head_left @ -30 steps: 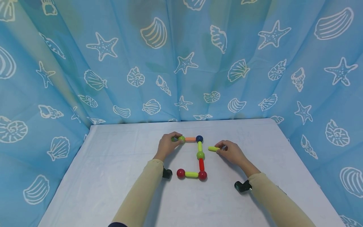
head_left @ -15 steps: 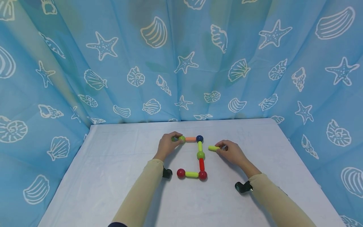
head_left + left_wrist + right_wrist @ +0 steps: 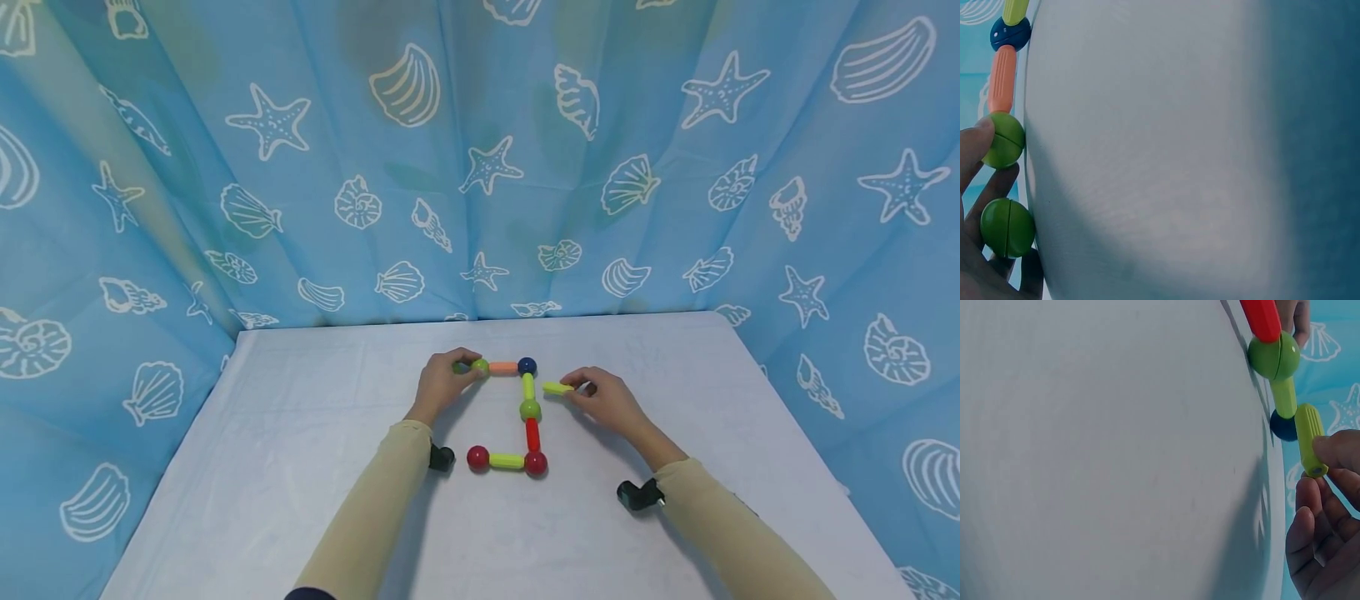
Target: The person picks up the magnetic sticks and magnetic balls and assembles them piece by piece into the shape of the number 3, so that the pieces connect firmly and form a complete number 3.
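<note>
My left hand (image 3: pixel 439 387) pinches the light green ball (image 3: pixel 1005 140) at the far left end of a magnetic stick-and-ball chain. Against its other fingers sits a second, darker green ball (image 3: pixel 1008 228). From the pinched ball an orange stick (image 3: pixel 504 368) runs to a dark blue ball (image 3: pixel 527 367). A yellow-green stick (image 3: pixel 528 387) joins that to a light green ball (image 3: pixel 530 410). Between thumb and fingers, my right hand (image 3: pixel 607 403) holds a loose yellow-green magnetic stick (image 3: pixel 1309 440), just right of the chain and apart from it in the head view.
Nearer me the chain continues with a red stick (image 3: pixel 533 435), a red ball (image 3: pixel 536 463), a yellow-green stick (image 3: pixel 507 461) and another red ball (image 3: pixel 477 458). All lie on a white-covered table (image 3: pixel 300 483). A blue shell-print curtain (image 3: pixel 465 167) stands behind it.
My right hand has shifted slightly left and away from me, bringing the loose stick closer to the chain. The left hand and the chain stay in place.
</note>
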A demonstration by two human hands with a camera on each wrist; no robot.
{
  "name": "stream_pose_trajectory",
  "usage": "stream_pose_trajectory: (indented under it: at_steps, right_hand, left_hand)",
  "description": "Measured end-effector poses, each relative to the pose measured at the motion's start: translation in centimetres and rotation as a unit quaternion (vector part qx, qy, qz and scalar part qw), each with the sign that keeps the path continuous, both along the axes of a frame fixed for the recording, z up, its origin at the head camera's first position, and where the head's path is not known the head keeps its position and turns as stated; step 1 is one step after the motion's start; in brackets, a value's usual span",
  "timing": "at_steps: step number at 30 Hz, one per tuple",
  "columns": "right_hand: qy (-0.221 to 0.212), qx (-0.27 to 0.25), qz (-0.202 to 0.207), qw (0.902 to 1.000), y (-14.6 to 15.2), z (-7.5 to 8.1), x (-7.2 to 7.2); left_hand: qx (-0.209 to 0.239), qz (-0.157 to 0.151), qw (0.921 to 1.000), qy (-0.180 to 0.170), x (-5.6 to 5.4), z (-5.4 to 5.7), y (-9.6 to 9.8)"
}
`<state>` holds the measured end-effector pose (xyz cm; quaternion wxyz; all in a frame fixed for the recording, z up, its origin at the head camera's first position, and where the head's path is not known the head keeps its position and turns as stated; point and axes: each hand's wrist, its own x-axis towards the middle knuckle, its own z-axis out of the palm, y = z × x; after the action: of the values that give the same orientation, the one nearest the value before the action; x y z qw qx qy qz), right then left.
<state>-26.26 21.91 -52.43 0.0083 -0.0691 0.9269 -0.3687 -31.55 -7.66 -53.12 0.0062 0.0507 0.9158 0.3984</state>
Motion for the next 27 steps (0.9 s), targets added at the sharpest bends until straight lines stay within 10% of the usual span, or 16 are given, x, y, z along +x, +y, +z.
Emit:
stream_pose_trajectory:
  at_steps: [27]
  right_hand:
    - [0.002, -0.006, 0.055, 0.9985, -5.4, 1.4, 0.2]
  left_hand:
    - [-0.001, 0.002, 1.0000, -0.008, 0.0, 0.1, 0.1]
